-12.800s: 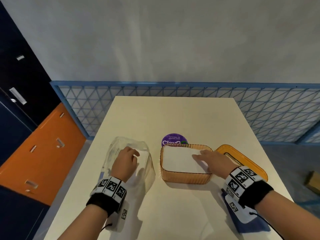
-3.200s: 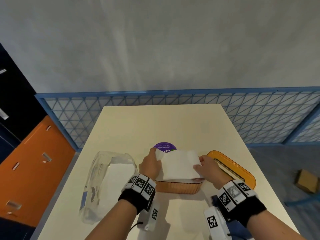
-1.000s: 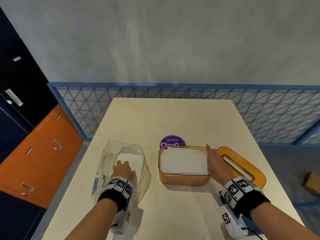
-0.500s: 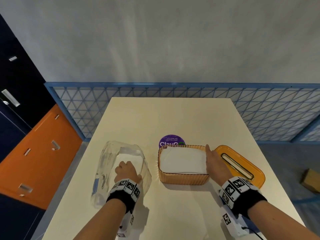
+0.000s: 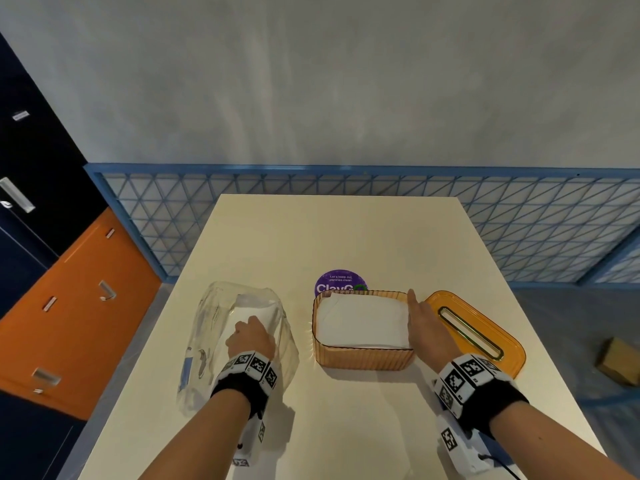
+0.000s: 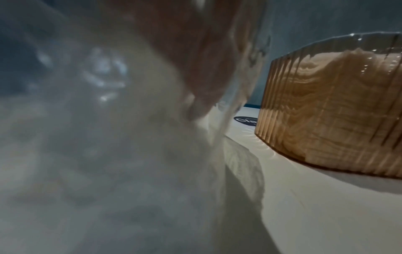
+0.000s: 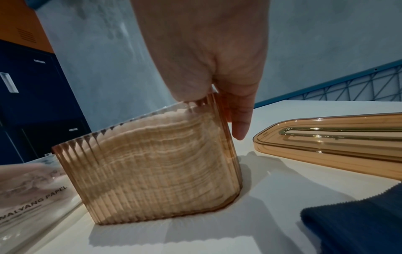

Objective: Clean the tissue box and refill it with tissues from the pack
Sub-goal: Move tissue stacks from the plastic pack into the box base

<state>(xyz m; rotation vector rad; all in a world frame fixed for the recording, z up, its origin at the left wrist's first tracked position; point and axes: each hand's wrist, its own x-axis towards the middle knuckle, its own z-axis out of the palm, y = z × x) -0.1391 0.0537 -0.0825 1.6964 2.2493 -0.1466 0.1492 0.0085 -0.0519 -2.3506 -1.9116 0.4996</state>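
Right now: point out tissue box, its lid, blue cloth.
tissue box (image 5: 363,358): head view, ribbed front wall.
lid (image 5: 498,336): head view, flat top beside the slot.
blue cloth (image 7: 356,223): right wrist view, middle of the fabric.

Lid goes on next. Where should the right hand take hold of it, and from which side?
Judging by its pose, take the lid by its long near edge, from the box side. It lies flat on the table beside the right hand; its thin raised rim suits a pinch, thumb on top.
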